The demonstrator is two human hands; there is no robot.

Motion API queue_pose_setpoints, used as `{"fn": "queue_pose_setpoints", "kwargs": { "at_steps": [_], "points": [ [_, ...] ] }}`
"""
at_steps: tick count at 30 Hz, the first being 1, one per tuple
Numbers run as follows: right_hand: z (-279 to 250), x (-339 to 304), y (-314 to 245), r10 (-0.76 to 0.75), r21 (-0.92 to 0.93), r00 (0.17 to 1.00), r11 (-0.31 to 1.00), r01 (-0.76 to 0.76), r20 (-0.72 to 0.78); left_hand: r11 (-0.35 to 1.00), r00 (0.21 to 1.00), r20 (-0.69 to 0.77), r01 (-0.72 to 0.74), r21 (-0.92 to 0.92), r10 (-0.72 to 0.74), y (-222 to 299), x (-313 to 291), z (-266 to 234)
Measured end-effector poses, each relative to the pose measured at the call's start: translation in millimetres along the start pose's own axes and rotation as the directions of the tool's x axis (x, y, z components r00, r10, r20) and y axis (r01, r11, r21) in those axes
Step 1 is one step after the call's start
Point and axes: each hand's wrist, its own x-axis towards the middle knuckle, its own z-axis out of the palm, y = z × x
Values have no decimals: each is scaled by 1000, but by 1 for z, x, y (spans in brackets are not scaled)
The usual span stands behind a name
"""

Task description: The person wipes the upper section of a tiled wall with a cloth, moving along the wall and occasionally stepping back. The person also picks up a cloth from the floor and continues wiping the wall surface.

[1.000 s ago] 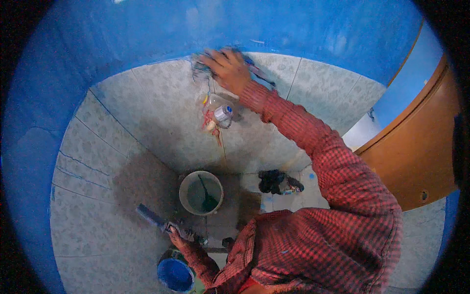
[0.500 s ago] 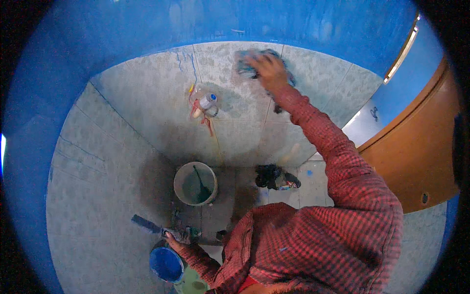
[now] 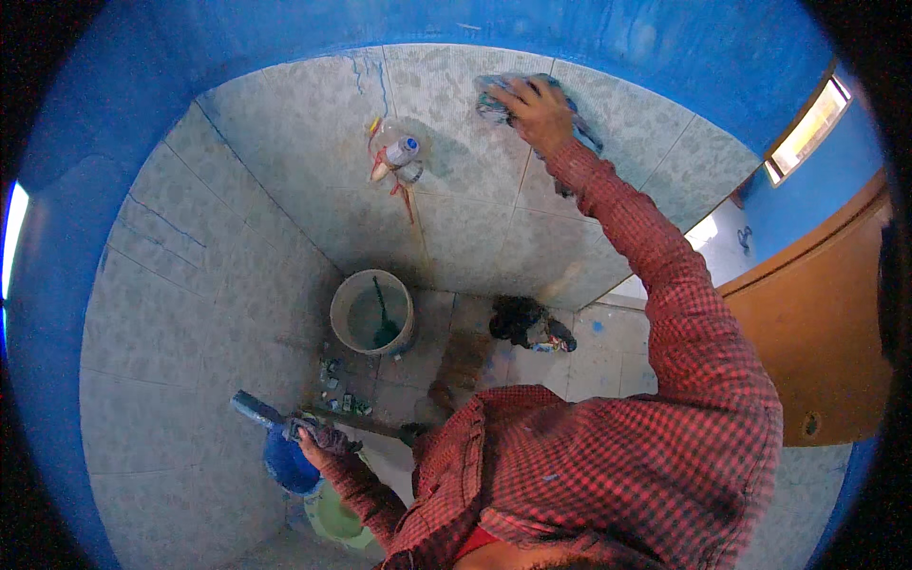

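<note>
Up on the tiled wall [image 3: 465, 161], my right hand [image 3: 541, 116] presses a crumpled, blue-stained wet cloth [image 3: 494, 100] flat against the tiles, just under the blue painted part. Part of the cloth hangs out past the wrist. Low on the left, my left hand [image 3: 312, 448] grips a long, flat, blue-stained tool [image 3: 255, 408]; its exact kind is unclear. A dark grey rag [image 3: 328, 437] is bunched at the same hand. Right below the tool stands a blue paint bucket [image 3: 290, 465], partly covered by it.
A whitish bucket [image 3: 408, 328] with liquid and a green-handled brush stands in the corner. Bottles [image 3: 403, 150] hang on the wall by red string. A dark bundle [image 3: 518, 321] lies on the floor. On the right is a brown door [image 3: 817, 332]; a green basin [image 3: 332, 513] sits low left.
My right hand and the cloth have shifted slightly right along the tiles. The left hand with the tool has moved a little left, and the view has tilted.
</note>
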Motion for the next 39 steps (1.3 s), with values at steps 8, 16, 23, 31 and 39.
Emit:
{"fn": "queue_pose_setpoints", "kwargs": {
  "at_steps": [8, 16, 23, 31, 39],
  "points": [
    [32, 35, -24, -169, -91, 981, 980, 177, 97, 994, 994, 38, 100, -37, -99, -9, -24, 38],
    [52, 76, -53, -227, -68, 960, 968, 241, 162, 985, 991, 127, 72, -156, -52, -8, -16, 90],
    [66, 109, -77, -302, -45, 920, 946, 322, 251, 972, 968, 129, 224, -72, -214, 36, -16, 137],
    [94, 148, -105, -408, -30, 874, 902, 430, 264, 977, 980, 121, 134, 169, -155, 70, 28, 155],
    [55, 125, -75, -336, -122, 856, 904, 411, 393, 925, 934, 268, 131, 357, -236, 64, 113, 110]
  ]
}}
